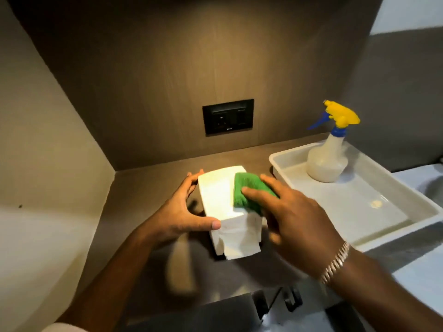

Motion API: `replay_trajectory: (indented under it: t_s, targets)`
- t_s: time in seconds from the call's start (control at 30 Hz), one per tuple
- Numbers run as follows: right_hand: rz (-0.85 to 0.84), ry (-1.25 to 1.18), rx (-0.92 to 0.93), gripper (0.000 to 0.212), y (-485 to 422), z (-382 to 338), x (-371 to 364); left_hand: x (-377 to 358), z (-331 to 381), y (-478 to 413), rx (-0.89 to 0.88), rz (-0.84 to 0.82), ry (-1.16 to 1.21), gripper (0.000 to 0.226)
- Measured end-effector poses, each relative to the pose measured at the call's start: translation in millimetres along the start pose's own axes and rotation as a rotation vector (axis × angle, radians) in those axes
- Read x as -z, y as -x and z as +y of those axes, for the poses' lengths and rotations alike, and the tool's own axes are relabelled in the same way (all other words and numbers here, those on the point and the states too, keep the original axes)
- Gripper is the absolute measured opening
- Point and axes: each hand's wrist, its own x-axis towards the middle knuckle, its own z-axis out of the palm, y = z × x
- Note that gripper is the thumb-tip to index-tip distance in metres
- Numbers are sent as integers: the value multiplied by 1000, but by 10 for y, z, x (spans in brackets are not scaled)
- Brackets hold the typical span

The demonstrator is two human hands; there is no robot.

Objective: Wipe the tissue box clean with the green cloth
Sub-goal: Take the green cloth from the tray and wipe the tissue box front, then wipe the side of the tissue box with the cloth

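Note:
A white tissue box (217, 192) stands on the brown counter, with a tissue (239, 238) hanging from its near face. My left hand (182, 212) grips the box on its left side, thumb at the near edge and fingers at the far edge. The green cloth (242, 190) lies on the right part of the box's top. My right hand (294, 214) presses down on the cloth with its fingers; a metal bracelet sits on that wrist.
A white tray (359, 207) sits right of the box and holds a spray bottle (328, 159) with a yellow and blue head. A black wall socket (227, 116) is on the back panel. A side wall closes the counter at left.

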Motion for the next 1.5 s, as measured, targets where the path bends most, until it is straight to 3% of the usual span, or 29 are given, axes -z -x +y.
replay_trajectory:
  t_s: [0.17, 0.3, 0.43, 0.63, 0.7, 0.8, 0.93, 1.03, 1.3, 1.5]
  targets:
    - [-119, -239, -50, 59, 588, 348, 193, 52, 572, -114, 195, -137, -529, 151]
    - [19, -646, -117, 55, 753, 675, 42, -225, 965, -360, 148, -290, -924, 137]
    - [151, -1058, -222, 52, 822, 842, -225, -288, 1136, -435, 192, -364, -953, 127]
    - [339, -1323, -278, 48, 846, 694, -585, -387, 1308, -333, 251, -571, -1080, 131]
    - [348, -1400, -304, 47, 796, 646, -714, -385, 1281, -309, 302, -611, -1016, 132]
    - [348, -1470, -333, 46, 658, 597, -846, -442, 1121, -237, 220, -467, -897, 112]
    - [383, -1461, -308, 48, 327, 584, -938, -609, 829, -101, -48, -158, -998, 93]
    - [330, -1391, -321, 59, 71, 582, -994, -654, 724, -89, -111, -44, -991, 83]
    - [364, -1141, -308, 52, 348, 291, -1056, -595, 618, -129, -120, 2, -893, 75]
    - [434, -1208, -293, 53, 104, 492, -1003, -525, 624, -167, -104, -3, -850, 56]
